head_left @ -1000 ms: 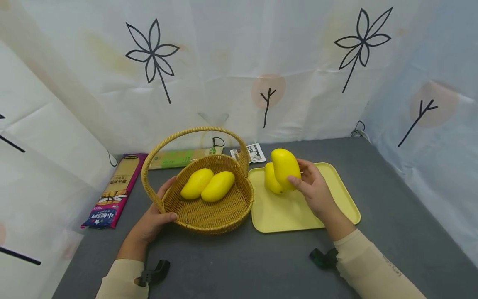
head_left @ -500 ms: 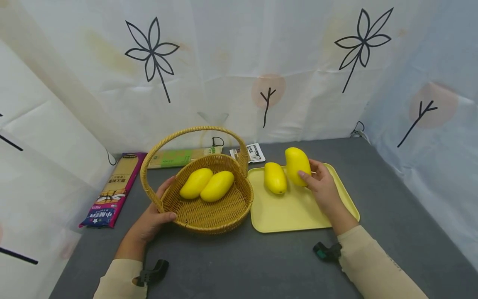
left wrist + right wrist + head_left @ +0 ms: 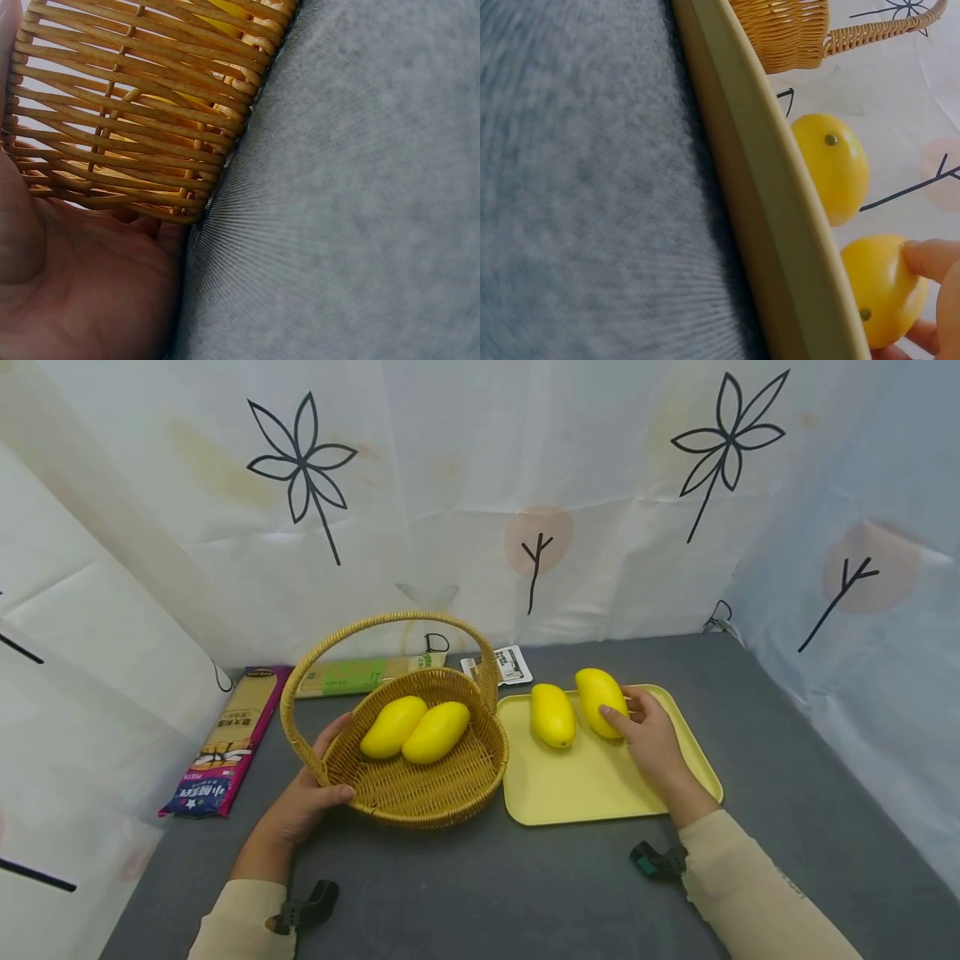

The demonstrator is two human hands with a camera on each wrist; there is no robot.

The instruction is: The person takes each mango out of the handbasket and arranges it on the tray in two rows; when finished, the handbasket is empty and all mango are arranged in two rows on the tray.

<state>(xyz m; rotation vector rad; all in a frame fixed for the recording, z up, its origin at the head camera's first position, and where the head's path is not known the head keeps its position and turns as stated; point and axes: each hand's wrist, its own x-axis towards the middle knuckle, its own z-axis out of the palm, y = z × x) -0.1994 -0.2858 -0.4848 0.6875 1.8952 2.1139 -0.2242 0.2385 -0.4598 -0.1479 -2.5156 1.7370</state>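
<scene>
My right hand (image 3: 654,739) grips a yellow mango (image 3: 601,703) at the back of the pale yellow tray (image 3: 570,793), thumb on its near side and fingers on its right. In the right wrist view that mango (image 3: 885,289) appears low behind the tray's edge. Another mango (image 3: 553,717) lies on the tray just to its left. On the left, my left hand (image 3: 306,793) holds the side of the woven basket (image 3: 420,797), thumb near the rim by the handle's foot. Two mangoes (image 3: 437,732) lie side by side inside. The left palm (image 3: 97,285) lies against the wicker in the left wrist view.
A purple and tan pasta packet (image 3: 228,743) lies left of the basket. Behind the basket are a green packet (image 3: 352,677) and a small white pouch (image 3: 513,666). The basket's tall handle (image 3: 390,620) arches above it. A patterned white curtain (image 3: 465,460) borders the grey table (image 3: 465,893).
My right hand has carried its mango rightward, away from the other tray mango, then lowered it to the tray. The left hand and basket have stayed in place.
</scene>
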